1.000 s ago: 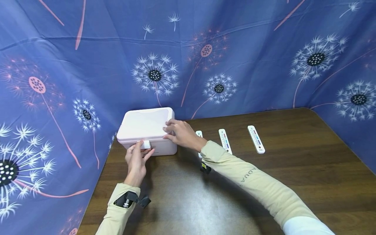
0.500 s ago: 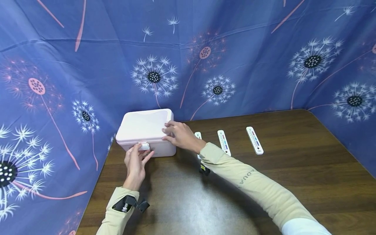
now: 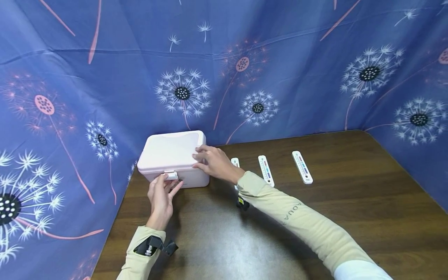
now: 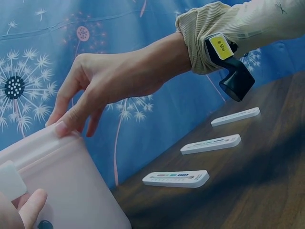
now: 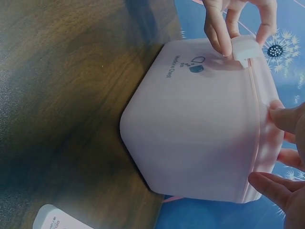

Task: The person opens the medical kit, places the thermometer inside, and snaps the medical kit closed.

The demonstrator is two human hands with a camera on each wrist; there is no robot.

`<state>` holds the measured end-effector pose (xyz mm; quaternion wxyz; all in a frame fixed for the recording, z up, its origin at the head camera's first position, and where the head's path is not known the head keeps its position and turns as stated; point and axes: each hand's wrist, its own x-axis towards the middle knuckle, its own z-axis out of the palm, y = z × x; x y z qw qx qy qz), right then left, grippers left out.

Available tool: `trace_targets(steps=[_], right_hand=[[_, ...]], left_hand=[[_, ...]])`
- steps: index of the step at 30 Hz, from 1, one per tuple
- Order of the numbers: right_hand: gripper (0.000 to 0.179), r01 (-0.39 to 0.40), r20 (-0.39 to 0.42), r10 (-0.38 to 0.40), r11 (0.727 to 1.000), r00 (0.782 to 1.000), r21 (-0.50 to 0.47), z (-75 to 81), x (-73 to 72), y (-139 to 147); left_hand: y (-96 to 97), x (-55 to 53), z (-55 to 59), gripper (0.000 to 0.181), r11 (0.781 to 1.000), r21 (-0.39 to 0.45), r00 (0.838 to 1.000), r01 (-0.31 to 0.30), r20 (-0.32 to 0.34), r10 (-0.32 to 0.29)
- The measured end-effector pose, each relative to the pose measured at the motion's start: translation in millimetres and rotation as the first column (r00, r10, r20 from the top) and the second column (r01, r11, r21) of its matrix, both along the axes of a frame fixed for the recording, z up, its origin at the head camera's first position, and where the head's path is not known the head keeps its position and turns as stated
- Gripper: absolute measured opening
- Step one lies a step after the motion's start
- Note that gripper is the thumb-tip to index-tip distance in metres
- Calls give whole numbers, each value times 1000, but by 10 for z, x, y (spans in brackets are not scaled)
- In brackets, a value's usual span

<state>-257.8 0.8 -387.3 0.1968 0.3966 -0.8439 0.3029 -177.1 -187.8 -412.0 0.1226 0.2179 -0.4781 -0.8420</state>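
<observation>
Left of centre in the head view, my pale pink rectangular plastic box [image 3: 168, 151] has a white latch [image 3: 172, 176]. The blue fabric curtain [image 3: 133, 89] across the top shows white and coral dandelions. Right of centre, three flat white strips [image 3: 302, 168] carry red and blue blocks. My fabric sleeve [image 3: 315, 229], lower right, is beige with dark lettering; the wood-grained table [image 3: 360, 202] is brown.

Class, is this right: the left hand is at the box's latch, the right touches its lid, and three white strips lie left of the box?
Not left: the head view shows the three white strips right of the box. The rest stands.
</observation>
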Motion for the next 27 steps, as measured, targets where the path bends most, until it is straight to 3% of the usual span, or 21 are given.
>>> trace_targets(steps=[8,19,27], right_hand=[[32,17,-2,-17,1000,1000,3,-19,4,-15],[32,17,-5,-17,1000,1000,-4,-38,0,-17],[32,19,-12,-19,1000,1000,-15,-62,-16,-19]], left_hand=[[-28,24,-13,11,1000,-2,999,25,22,-25],[-68,4,-109,21,998,47,998,29,-53,-26],[-99,-2,-134,24,999,45,1000,18,-26,-17]])
